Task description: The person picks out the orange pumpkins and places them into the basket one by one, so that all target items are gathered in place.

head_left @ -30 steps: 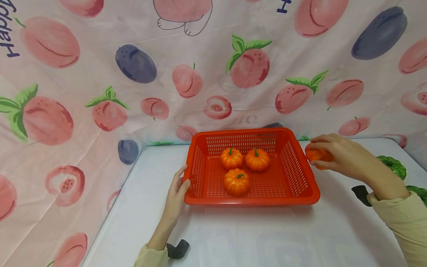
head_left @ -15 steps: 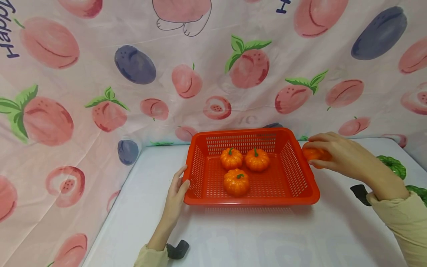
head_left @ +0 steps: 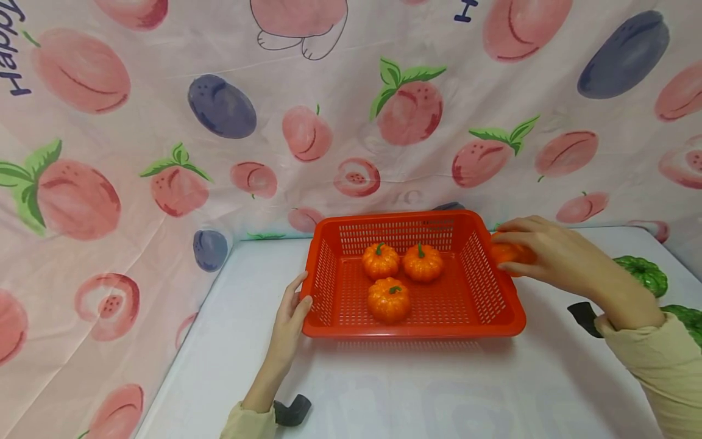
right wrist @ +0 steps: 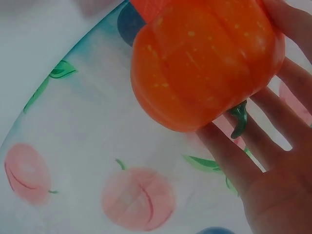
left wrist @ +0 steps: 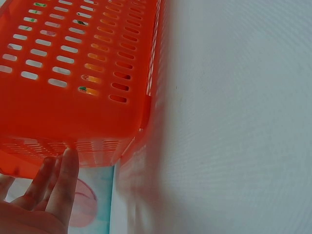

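Note:
My right hand (head_left: pixel 565 256) grips a small orange pumpkin (head_left: pixel 511 252) at the right rim of a red plastic basket (head_left: pixel 414 331). In the right wrist view this pumpkin (right wrist: pixel 204 63) hangs tilted, its green stem toward my palm. Three more orange pumpkins sit in the basket: two toward the back (head_left: pixel 381 262) and one nearer the front (head_left: pixel 389 300). At the basket's left side, my left hand (head_left: pixel 287 314) touches the rim with thumb and fingertips. The left wrist view shows those fingers (left wrist: pixel 63 190) straight against the outer wall.
Two green ribbed vegetables, one farther back (head_left: pixel 643 274) and one nearer (head_left: pixel 687 320), lie at the right, partly behind my right arm. A fruit-print cloth (head_left: pixel 417 171) hangs behind and at the left of the white table (head_left: pixel 395 390).
My right hand has moved a little left with the orange pumpkin, bringing it over the basket's right rim. My left hand and the basket stay in place.

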`<action>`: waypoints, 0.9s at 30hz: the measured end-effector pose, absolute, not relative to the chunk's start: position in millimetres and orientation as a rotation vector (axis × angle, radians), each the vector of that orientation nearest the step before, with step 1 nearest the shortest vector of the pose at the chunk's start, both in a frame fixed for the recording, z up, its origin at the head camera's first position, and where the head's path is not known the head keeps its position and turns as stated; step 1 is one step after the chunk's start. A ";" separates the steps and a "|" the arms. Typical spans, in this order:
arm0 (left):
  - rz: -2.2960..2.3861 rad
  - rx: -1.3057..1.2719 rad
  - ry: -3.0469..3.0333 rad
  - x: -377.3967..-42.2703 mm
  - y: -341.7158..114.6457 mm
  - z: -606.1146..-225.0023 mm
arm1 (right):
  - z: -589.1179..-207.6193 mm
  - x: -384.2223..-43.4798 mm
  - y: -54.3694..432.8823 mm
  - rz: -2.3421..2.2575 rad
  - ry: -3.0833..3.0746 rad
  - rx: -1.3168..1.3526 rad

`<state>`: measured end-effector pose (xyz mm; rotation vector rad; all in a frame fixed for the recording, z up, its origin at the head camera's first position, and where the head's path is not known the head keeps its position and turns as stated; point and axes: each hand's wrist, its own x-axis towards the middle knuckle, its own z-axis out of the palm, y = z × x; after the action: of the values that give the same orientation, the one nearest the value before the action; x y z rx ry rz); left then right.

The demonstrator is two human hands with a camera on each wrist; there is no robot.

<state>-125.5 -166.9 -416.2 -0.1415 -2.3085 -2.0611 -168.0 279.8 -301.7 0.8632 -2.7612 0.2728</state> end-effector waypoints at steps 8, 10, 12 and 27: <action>-2.053 -0.167 -2.300 -127.0 -167.3 -416.7 | -301.1 -168.0 271.4 0.286 -2.716 0.900; -2.056 -0.170 -2.297 -127.3 -167.1 -416.9 | -301.1 -167.8 268.7 0.282 -2.696 0.910; -2.063 -0.171 -2.293 -127.4 -166.9 -417.2 | -301.0 -167.7 265.8 0.280 -2.683 0.917; -2.042 -0.162 -2.315 -125.7 -167.7 -418.3 | -300.8 -165.5 247.8 0.240 -2.726 0.911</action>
<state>-125.7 -167.7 -418.3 -0.1624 -2.3153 -2.0424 -165.5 247.8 -300.8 0.9107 -2.7261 0.2400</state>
